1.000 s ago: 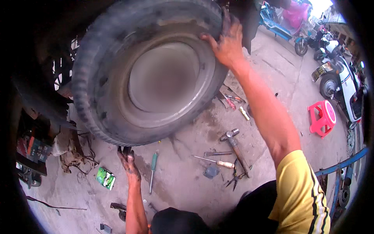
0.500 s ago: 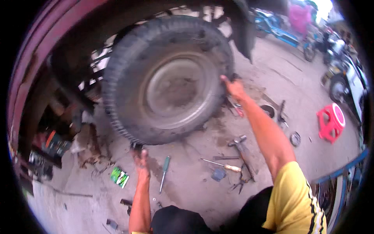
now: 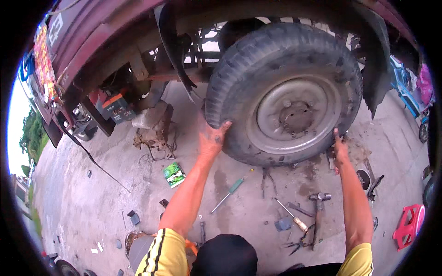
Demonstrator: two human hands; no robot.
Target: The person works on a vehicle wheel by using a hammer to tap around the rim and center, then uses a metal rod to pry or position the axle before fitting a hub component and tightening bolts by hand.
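A large, worn black tyre [image 3: 237,87] stands upright under the maroon vehicle, with a dull silver wheel rim [image 3: 265,117] in it. My left hand [image 3: 212,138] grips its lower left edge, thumb on the sidewall and fingers round the tread, partly hidden. At the lower right edge, my right hand [image 3: 340,148] holds the tyre the same way, with its fingers mostly out of sight behind the rubber. Both arms are stretched forward. On the ground between them lie a green-handled screwdriver [image 3: 229,195] and a hammer [image 3: 318,209].
Maroon bodywork [image 3: 99,41] overhangs the wheel, with a dark flap [image 3: 375,69] beside it. A wooden-handled screwdriver [image 3: 294,218], pliers [image 3: 299,241] and a green packet [image 3: 173,175] lie on the concrete. A battery [image 3: 119,109] stands left; a red stool [image 3: 409,225] is at right.
My left hand has shifted from the tyre's bottom to its lower left side. My right hand has gone from its right side to the lower right. The view has swung left.
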